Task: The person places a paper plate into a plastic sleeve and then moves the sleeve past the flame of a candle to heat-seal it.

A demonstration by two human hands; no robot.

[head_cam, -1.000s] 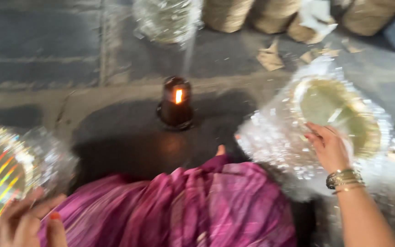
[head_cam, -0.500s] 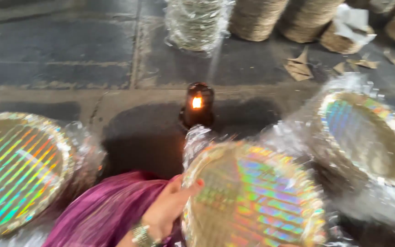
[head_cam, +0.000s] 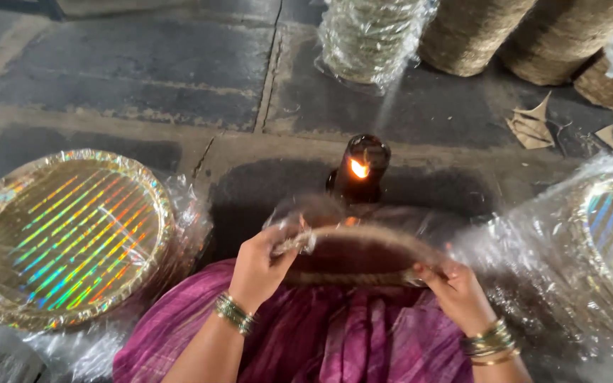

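You hold a plate stack [head_cam: 352, 255] edge-on over your lap, just this side of the lit lamp [head_cam: 360, 170]; your left hand [head_cam: 264, 266] has its fingers [head_cam: 285, 245] clamped on the stack's left rim and its plastic wrap [head_cam: 299, 213], and your right hand [head_cam: 455, 291] pinches the right rim with its fingers [head_cam: 427, 273] closed on it. A shiny plate pile [head_cam: 65, 237] sits on the floor [head_cam: 129, 64] to your left, and a wrapped pile [head_cam: 604, 241] lies to your right.
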